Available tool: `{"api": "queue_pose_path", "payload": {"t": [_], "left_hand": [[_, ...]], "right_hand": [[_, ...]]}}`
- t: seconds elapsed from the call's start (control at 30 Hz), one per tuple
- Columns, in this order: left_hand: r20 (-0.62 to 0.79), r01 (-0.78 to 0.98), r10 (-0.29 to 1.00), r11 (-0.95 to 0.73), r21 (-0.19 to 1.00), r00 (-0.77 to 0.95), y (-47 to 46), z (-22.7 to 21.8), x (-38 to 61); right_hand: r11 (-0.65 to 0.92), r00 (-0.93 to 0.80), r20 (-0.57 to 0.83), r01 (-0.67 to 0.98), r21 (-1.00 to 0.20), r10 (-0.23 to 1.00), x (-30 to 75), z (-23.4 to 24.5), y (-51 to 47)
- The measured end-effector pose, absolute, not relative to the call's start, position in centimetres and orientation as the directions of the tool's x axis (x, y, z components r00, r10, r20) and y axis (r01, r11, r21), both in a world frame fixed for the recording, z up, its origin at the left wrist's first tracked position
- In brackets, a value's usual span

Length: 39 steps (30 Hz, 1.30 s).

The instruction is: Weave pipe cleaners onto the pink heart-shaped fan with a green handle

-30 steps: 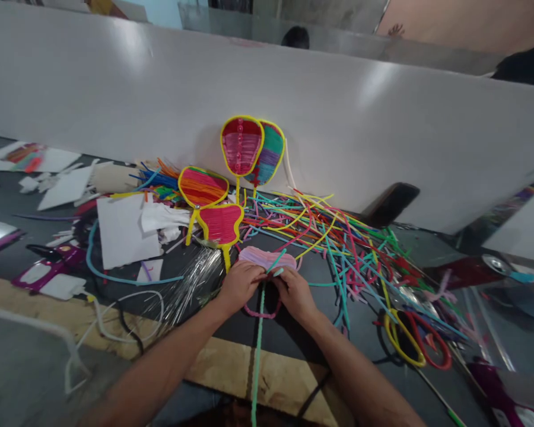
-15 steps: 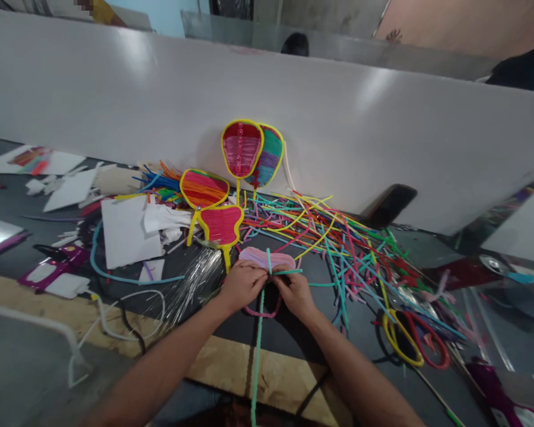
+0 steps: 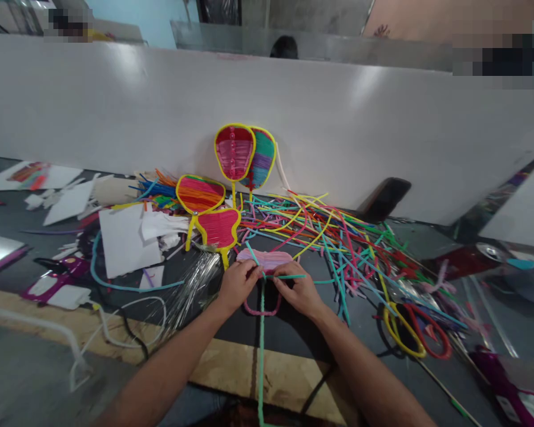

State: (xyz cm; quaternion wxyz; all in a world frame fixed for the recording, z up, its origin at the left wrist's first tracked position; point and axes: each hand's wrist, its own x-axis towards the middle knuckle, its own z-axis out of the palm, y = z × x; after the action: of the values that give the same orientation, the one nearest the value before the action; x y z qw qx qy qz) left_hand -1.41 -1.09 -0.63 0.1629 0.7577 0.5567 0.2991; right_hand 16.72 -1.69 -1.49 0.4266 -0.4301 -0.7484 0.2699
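In front of me is a small fan-like piece [image 3: 271,258], its upper part wrapped in lilac and pink pipe cleaners, with a bare pink loop [image 3: 261,312] below. My left hand [image 3: 240,284] pinches a teal pipe cleaner [image 3: 251,251] at the piece's lower left; its end sticks up past the fingers. Opposite, my right hand [image 3: 297,293] has thumb and fingers closed on a teal strand [image 3: 293,276] pointing right. Between the hands, a long light-green pipe cleaner [image 3: 261,356] hangs toward me over the table edge. Fingers hide where the strands meet.
Finished yellow-rimmed fans [image 3: 235,151] lean on the white partition [image 3: 320,112]. A tangle of pipe cleaners [image 3: 311,216] spreads right, near a phone [image 3: 387,198], scissors [image 3: 403,332] and a can [image 3: 471,258]. Silver tinsel [image 3: 196,279], white card [image 3: 129,243] and a cable lie left.
The upright teal end beside my left hand now tilts to the left. My hands have moved slightly apart, and the view has shifted a little.
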Motion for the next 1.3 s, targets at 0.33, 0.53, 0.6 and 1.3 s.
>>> {"api": "queue_pose_path", "payload": {"t": [0.33,0.53,0.6,1.3], "left_hand": [[0.293,0.79,0.928,-0.353,0.501,0.23,-1.2,-1.3,-1.3],[0.321,0.778,0.922,-0.362,0.513,0.217,-1.4,-1.1,-1.1],[0.325,0.785,0.92,-0.365,0.501,0.221,-1.3,-1.2,-1.1],[0.327,0.815,0.914,-0.372,0.444,0.239,-1.3,-1.6,-1.0]], "right_hand": [[0.547,-0.421,0.35,0.666,-0.507,0.837,15.9,-2.6,-1.5],[0.553,-0.427,0.36,0.717,-0.425,0.829,15.7,-2.8,-1.5],[0.543,-0.423,0.352,0.737,-0.402,0.835,15.6,-2.8,-1.5],[0.296,-0.149,0.261,0.329,-0.897,0.954,15.3,-2.1,-1.7]]}}
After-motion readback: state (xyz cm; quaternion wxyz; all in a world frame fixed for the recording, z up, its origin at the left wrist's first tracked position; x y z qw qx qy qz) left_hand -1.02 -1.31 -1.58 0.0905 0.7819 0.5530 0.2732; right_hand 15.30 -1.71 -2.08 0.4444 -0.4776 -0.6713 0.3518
